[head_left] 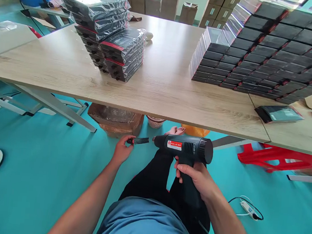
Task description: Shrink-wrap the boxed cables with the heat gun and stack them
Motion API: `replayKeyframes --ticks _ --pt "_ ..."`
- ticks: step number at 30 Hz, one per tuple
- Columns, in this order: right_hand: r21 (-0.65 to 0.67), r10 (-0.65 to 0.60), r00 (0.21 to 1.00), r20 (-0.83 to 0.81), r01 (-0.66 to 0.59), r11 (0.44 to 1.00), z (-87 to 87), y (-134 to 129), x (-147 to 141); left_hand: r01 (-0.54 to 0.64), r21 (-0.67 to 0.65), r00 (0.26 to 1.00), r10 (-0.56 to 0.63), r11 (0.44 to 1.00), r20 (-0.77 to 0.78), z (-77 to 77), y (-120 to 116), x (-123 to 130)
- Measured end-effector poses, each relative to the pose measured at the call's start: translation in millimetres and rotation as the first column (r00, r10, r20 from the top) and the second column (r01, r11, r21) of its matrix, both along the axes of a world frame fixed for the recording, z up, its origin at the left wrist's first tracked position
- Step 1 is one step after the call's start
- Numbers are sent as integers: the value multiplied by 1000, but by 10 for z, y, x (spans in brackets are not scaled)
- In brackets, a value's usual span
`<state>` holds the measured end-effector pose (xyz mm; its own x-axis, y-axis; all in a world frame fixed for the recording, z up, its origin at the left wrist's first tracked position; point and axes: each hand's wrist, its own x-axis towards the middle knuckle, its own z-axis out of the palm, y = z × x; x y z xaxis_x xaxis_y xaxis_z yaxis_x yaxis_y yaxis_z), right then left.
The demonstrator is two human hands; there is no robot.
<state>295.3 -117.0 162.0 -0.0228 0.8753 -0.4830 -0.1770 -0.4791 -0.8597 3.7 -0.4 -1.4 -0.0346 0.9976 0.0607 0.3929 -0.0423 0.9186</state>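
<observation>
In my right hand point(198, 177) is a black heat gun point(188, 147), its fingers wrapped round the handle and its nozzle pointing left. My left hand point(123, 150) pinches one end of a thin, dark, flat box point(141, 141), seen nearly edge-on. The box's free end is just in front of the nozzle, with a small gap between them. Both hands are over my lap, below the front edge of the table point(163, 95).
Film-wrapped dark boxes point(121, 44) are stacked on the table's left. A large wall of similar boxes point(259, 57) stands right, with a single box point(279, 114) before it. Below are a carton point(114, 122), a red plastic piece point(278, 160) and a power strip point(249, 209).
</observation>
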Motion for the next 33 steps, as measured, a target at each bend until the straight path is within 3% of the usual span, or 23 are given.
replayKeyframes --ticks 3,7,12,14,18,22,24,27,31,33 --pt "9 61 998 -22 -61 998 -30 7 6 -11 20 999 12 1000 -37 -20 11 -20" --pt "-5 -13 999 30 13 1000 21 -9 -53 19 73 998 -15 997 -53 -19 21 -21" --pt "29 140 985 -102 -138 990 148 -40 -312 56 128 995 -44 990 -95 23 18 37" --pt "48 93 994 -51 -90 995 140 -17 -331 45 131 993 -30 990 -111 45 12 48" --pt "8 -31 997 68 31 999 64 13 -174 27 81 995 -20 996 -95 73 16 20" --pt "-27 43 990 -133 -47 999 36 -42 -80 -25 -23 1000 24 999 -16 55 49 8" --pt "-32 -27 988 -151 22 999 34 -55 -76 -37 -73 999 40 997 30 48 56 12" --pt "-54 -143 988 -54 140 989 29 -38 -64 -20 -96 997 27 995 68 56 52 2" --pt "-43 9 998 -66 -12 999 24 -10 -51 -22 -80 996 29 997 80 70 50 -23" --pt "-22 9 1000 -11 -9 1000 24 -2 -49 -27 -78 997 32 997 74 71 47 -28"
